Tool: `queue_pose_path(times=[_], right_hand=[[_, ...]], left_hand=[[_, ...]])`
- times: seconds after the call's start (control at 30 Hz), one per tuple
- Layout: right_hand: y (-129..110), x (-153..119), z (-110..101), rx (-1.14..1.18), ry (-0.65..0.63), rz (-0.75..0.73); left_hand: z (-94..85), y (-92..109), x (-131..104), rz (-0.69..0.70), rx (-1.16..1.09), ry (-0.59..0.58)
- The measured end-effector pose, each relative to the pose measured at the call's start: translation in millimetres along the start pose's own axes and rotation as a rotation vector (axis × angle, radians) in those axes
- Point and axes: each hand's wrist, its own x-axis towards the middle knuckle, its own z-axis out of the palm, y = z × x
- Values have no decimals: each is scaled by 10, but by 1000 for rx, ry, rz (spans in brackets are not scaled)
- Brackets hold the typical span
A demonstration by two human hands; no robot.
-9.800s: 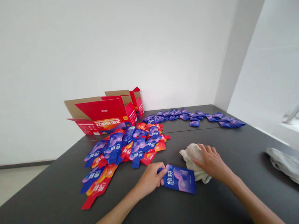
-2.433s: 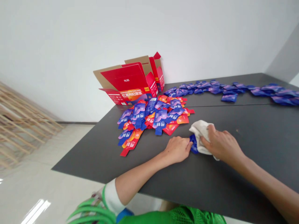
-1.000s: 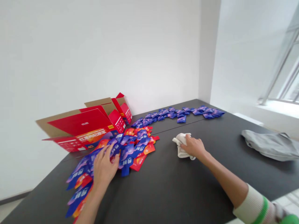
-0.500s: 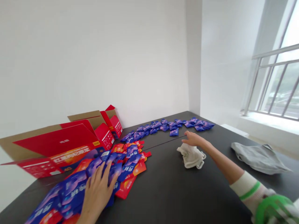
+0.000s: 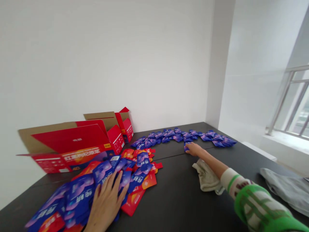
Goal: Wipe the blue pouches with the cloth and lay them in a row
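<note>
My left hand lies with fingers spread on a heap of flat blue pouches, gripping none of them. Red-orange pouches show among and under the blue ones. Across the table, my right hand reaches out, its fingers closed at the edge of a small blue packet lying on the tabletop. Those fingertips are partly hidden. Just behind that packet runs a long band of similar blue packets. A crumpled whitish cloth lies below my right forearm.
Open red cardboard boxes stand along the left back, flaps spread outward. A grey cloth lies at the right of the dark table. White walls close off the back, and a railing stands by the window.
My right hand has moved forward from above the whitish cloth to the lone blue packet. My left hand stays on the heap. The view has turned slightly left.
</note>
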Motion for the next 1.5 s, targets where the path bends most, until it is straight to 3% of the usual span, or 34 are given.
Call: queue_pose_path(times=[0.23,0.37,0.43,0.5,0.57,0.67,0.73,0.8,0.9,0.97,1.07,1.17,1.3,1.37,1.5], right_hand=[[28,-439,-121,-130,120,-36],[15,-723,-396,-167,245,1],[-57,-949,-538,-164,293,-11],[-217,-1263,-610,-129,343,-88],[-462,-1632,-574,-40,414,-275],[-896,-2128,-326,96,441,-627],[-1140,-2336,-94,125,435,-788],[-1306,-2441,111,137,438,-867],[-1413,-2485,249,176,451,-881],[-1426,-2491,213,240,399,-908],[-1386,-2455,75,382,261,-945],[-1220,-2285,15,435,315,-737],[-722,-1902,169,230,487,-185],[-427,-1749,286,89,457,33],[4,-1616,401,-6,332,276]], left_hand=[[-229,180,27,51,-96,63],[-439,417,-28,57,-340,48],[-569,578,-79,40,-553,-27],[-699,749,-140,-29,-851,-188],[-818,911,-207,-159,-1250,-481],[-947,1094,-312,-279,-1807,-963],[-977,1162,-377,-330,-1994,-1121],[-955,1190,-433,-444,-2038,-1119],[-876,1185,-485,-639,-1952,-992],[-832,1169,-493,-658,-1885,-939],[-801,1144,-472,-574,-1834,-877],[-789,1116,-440,-542,-1735,-827],[-759,1086,-426,-460,-1489,-758],[-735,1083,-434,-370,-1378,-723],[-680,1085,-446,-229,-1201,-634]])
